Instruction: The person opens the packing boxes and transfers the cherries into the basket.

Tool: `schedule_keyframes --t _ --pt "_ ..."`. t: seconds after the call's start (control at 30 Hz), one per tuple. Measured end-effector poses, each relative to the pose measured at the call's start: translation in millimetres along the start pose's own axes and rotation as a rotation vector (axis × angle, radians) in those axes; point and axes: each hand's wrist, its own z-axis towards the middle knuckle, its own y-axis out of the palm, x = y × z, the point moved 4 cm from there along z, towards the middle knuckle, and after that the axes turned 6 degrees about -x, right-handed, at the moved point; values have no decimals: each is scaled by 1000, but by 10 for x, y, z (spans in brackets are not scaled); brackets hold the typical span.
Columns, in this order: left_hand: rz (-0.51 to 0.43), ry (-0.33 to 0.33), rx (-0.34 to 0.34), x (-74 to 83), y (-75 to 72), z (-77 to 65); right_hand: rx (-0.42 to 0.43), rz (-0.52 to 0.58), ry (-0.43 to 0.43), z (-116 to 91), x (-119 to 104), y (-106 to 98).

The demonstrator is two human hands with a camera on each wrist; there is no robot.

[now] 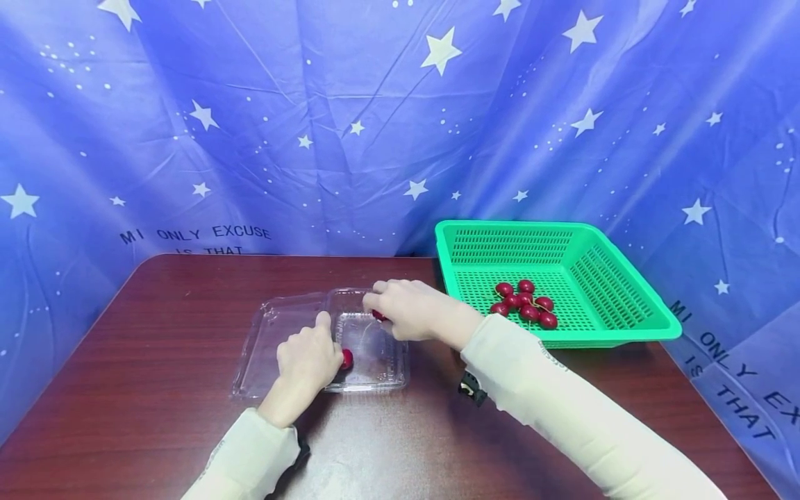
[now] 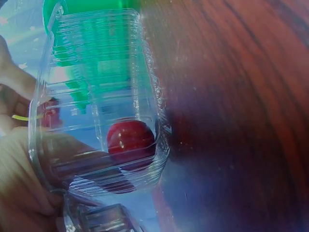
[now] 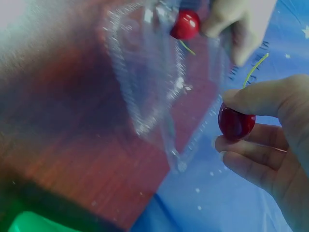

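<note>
A clear plastic clamshell box (image 1: 375,383) lies unfolded on the table, its lid half (image 1: 259,351) to the left. My left hand (image 1: 306,361) grips it along the middle, where the two halves meet, fingers reaching over the wall. Inside, close to those fingers, sits one red cherry (image 2: 130,144); whether they touch it I cannot tell. Over the far part of the box is my right hand (image 1: 409,310). It pinches a dark red cherry (image 3: 236,122) between thumb and fingertips, the green stem (image 3: 256,69) sticking up beside the thumb.
A green slotted basket (image 1: 650,316) stands at the right of the table, overhanging its edge. Several cherries (image 1: 528,313) lie together on its bottom. The brown wooden table (image 1: 169,347) meets a blue star-printed curtain (image 1: 350,167) at the back and sides.
</note>
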Motion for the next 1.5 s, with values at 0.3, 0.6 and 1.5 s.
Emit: schedule_keyframes --t 0.3,0.6,1.5 --pt "-5 2 -1 4 -3 -1 78 16 51 -91 226 -219" --pt "-8 5 -2 9 -5 -1 106 55 69 -162 387 -282" --pt "-11 4 -12 0 -3 0 115 153 302 -587 1031 -342"
